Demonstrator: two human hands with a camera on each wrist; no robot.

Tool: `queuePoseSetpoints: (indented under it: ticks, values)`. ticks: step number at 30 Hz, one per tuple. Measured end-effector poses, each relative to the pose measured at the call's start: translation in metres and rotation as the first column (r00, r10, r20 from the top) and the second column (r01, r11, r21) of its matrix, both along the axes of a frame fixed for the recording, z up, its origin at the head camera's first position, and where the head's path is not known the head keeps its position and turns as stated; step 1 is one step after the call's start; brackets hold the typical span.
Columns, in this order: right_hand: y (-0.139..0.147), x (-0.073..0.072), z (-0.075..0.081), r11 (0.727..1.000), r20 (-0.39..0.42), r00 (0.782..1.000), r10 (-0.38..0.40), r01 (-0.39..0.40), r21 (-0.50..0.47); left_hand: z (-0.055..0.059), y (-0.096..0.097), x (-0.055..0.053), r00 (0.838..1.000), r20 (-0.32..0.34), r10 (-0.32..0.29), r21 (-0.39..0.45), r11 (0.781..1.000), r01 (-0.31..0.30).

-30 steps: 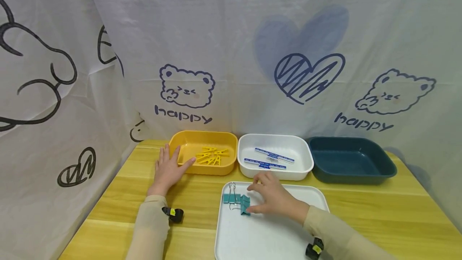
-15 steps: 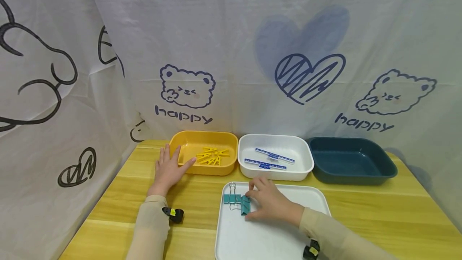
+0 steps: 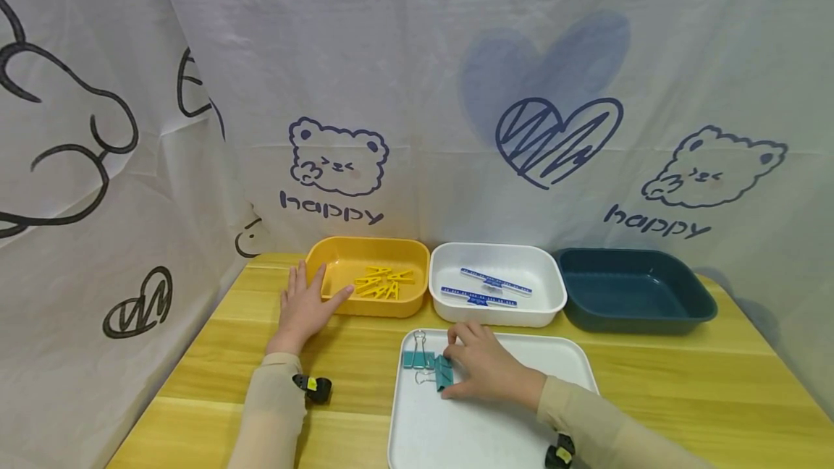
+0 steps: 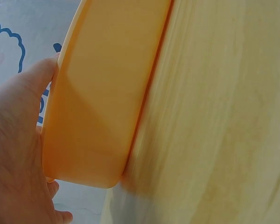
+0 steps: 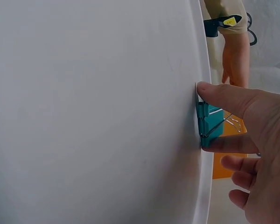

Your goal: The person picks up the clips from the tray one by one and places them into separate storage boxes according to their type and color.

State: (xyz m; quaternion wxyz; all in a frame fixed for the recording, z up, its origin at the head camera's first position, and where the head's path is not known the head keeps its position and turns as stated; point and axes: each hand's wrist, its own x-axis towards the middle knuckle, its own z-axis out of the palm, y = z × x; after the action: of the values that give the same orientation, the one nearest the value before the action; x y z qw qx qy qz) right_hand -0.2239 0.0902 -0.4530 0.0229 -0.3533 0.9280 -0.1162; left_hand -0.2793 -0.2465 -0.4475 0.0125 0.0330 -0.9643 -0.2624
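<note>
My right hand [image 3: 491, 368] pinches one teal binder clip [image 3: 444, 373] between thumb and forefinger, at its two ends, over the left part of the white tray [image 3: 469, 433]. In the right wrist view this clip [image 5: 210, 122] sits between those two digits. Just left of it on the tray lies another teal binder clip [image 3: 418, 360] with wire handles. My left hand [image 3: 304, 317] rests at the left end of the yellow bin [image 3: 365, 307], fingers spread along it and thumb over the front rim. The left wrist view shows the thumb on the rim of the bin [image 4: 98, 102].
Several yellow clips [image 3: 384, 281] lie in the yellow bin. Beside it, a white bin [image 3: 554, 306] holds two blue-and-white long clips [image 3: 478, 297]. A dark teal bin [image 3: 638, 320] stands at the right. All rest on a wooden table [image 3: 704, 389] before a printed curtain [image 3: 443, 93].
My right thumb and forefinger have closed on the nearer teal clip, which has shifted slightly toward me, away from the other clip. The left hand has stayed still.
</note>
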Motion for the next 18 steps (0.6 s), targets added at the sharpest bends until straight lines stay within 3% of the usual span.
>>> queuePoseSetpoints:
  ticks: [7,18]
  values:
    - [0.003,0.0,0.001,1.0,-0.001,1.0,-0.01,0.01,-0.005,-0.002,-0.001,-0.001,1.0,0.002,0.0,-0.003,1.0,0.0]
    - [0.011,0.0,0.015,0.997,0.011,0.998,-0.06,0.061,-0.051,-0.002,-0.001,-0.001,1.0,0.01,0.001,0.001,1.0,-0.001]
